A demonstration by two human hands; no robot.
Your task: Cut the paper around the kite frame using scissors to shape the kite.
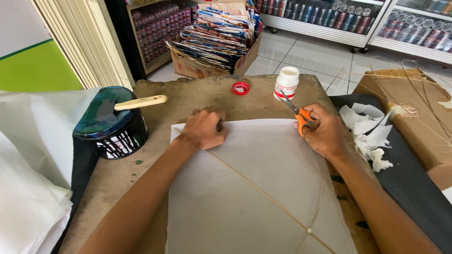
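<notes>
Our left hand [204, 129] lies flat, gripping nothing, pinning the white kite paper [254, 192] and its thin stick frame [259, 191] to the worn table [184, 96]. Our right hand [325, 133] grips orange-handled scissors [297, 112] at the sheet's top right edge, blades toward the open glue bottle [286, 82].

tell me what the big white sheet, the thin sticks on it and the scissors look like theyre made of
The white sheet looks like thin matte paper: slightly translucent, with soft creases. The thin sticks crossing it seem to be split bamboo or similar pale wood, tied where they meet. The scissors in the right hand have glossy orange handles, likely plastic, and grey blades, probably metal. The left hand presses the sheet flat.
</notes>
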